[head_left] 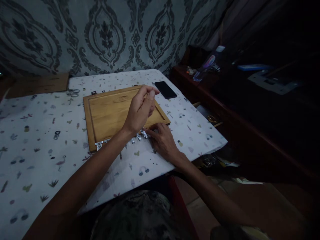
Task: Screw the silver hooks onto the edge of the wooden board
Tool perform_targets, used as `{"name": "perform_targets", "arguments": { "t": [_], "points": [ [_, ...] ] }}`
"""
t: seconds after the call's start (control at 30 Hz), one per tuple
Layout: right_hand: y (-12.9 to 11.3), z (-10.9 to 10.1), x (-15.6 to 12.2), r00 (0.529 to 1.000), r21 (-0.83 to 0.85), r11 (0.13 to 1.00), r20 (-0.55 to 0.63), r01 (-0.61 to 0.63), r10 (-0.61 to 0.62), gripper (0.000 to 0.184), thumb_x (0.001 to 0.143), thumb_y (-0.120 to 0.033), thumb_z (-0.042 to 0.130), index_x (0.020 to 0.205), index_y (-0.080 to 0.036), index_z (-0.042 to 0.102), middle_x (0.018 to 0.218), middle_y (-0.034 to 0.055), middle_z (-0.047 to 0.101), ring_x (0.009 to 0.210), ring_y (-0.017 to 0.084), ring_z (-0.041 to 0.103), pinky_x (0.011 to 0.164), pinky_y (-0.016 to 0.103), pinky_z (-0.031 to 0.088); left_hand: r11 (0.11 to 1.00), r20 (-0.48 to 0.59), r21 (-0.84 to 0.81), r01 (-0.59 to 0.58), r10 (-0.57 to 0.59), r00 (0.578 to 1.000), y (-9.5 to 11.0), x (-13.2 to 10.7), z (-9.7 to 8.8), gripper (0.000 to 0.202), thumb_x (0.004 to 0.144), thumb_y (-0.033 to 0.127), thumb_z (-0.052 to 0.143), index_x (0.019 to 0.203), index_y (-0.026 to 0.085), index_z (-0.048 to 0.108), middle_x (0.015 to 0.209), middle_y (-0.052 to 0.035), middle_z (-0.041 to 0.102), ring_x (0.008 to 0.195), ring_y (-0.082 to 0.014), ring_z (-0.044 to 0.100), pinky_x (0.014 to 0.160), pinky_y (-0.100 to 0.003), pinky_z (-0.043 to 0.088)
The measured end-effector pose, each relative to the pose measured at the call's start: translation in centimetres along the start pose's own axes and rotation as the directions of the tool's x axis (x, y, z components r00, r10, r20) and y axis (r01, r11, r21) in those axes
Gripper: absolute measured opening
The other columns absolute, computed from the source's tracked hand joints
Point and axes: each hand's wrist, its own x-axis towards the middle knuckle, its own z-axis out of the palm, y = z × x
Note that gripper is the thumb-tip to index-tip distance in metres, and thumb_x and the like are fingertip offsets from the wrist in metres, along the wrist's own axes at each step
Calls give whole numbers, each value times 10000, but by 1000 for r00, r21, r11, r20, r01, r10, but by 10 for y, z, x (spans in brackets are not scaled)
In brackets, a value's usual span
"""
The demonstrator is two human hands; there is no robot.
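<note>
Near the front edge of the table [145, 160], your right hand [163, 140], fingers narrowed, presumably steadies a metal clip [144, 134]; your left hand [141, 108] curls above the wooden panel [107, 113], contents indeterminable.

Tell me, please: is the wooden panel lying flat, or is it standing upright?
Lying flat: the wooden panel rests on the patterned tablecloth, its broad framed face turned up beneath the left hand.

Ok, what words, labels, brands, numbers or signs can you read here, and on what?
No text is readable.
Bottle label: too blurred to read.
Phone: dark, no text visible.
Metal pieces: too small to tell any markings.
Wooden panel: no lettering visible.
Tablecloth: printed pictures, no readable words.
</note>
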Motion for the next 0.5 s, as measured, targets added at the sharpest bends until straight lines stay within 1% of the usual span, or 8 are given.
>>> {"name": "perform_targets", "arguments": {
  "t": [0.07, 0.1, 0.2, 0.27, 0.3, 0.33, 0.4, 0.5],
  "points": [
    [1, 1, 0, 1000, 5, 1000, 5, -3, 3, 413, 930, -121, 528, 1282, -264, 689, 1053, 123, 631, 964, 266, 499, 817, 420, 412, 1000, 3, -6, -26, 26, 1000, -2, 1, 2, 234, 1006, 419, 492, 907, 212, 533, 538, 90, 295, 437, -58, 288, 413, -183, 240],
    [1, 1, 0, 1000, 6, 1000, 9, -4, 4, 426, 926, -116, 529, 1293, -269, 682, 1062, 121, 630, 973, 267, 498, 823, 421, 415, 1000, 25, -11, -27, 27, 999, -2, 2, 2, 278, 989, 473, 514, 894, 213, 535, 522, 93, 289, 429, -57, 280, 407, -187, 230],
    [2, 3, 0, 1000, -2, 1000, 4, 1, 0, 421, 927, -119, 529, 1289, -267, 685, 1058, 121, 630, 982, 270, 499, 821, 416, 414, 998, 185, -42, 49, -41, 982, 0, 8, 0, 397, 913, 595, 582, 844, 208, 531, 490, 107, 252, 403, -50, 240, 390, -192, 194],
    [2, 3, 0, 1000, -14, 1000, -8, 2, -3, 400, 935, -125, 524, 1269, -259, 699, 1043, 123, 630, 970, 269, 499, 814, 411, 410, 991, 297, -71, 116, -90, 951, 3, 11, -3, 401, 893, 591, 609, 836, 201, 534, 482, 114, 243, 399, -47, 222, 387, -191, 182],
    [2, 3, 0, 1000, -18, 1000, -8, 4, -4, 397, 936, -122, 522, 1263, -257, 702, 1039, 123, 629, 966, 267, 498, 815, 409, 409, 987, 329, -81, 136, -102, 939, 4, 12, -4, 383, 896, 570, 611, 840, 198, 538, 480, 115, 244, 398, -47, 218, 388, -189, 178],
    [2, 3, 0, 1000, -21, 1000, -5, 6, -6, 400, 933, -114, 522, 1260, -258, 703, 1038, 122, 628, 966, 265, 498, 816, 406, 408, 986, 342, -88, 145, -107, 934, 5, 13, -4, 357, 904, 544, 607, 848, 197, 542, 479, 116, 245, 398, -48, 215, 389, -188, 174],
    [2, 2, 1, 1000, -25, 1000, 0, 11, -11, 406, 925, -100, 529, 1255, -258, 705, 1045, 122, 627, 969, 263, 498, 820, 402, 407, 987, 326, -90, 135, -99, 940, 4, 11, -5, 311, 917, 499, 592, 861, 196, 547, 480, 116, 253, 397, -50, 212, 392, -188, 169],
    [1, 1, 1, 1000, -28, 1000, -10, 11, -11, 395, 916, -97, 545, 1236, -253, 715, 1049, 121, 631, 968, 263, 500, 818, 398, 406, 995, 227, -87, 53, -32, 973, 2, 5, -4, 270, 932, 462, 581, 864, 203, 546, 484, 113, 262, 396, -52, 219, 397, -193, 178]
  ]
}}
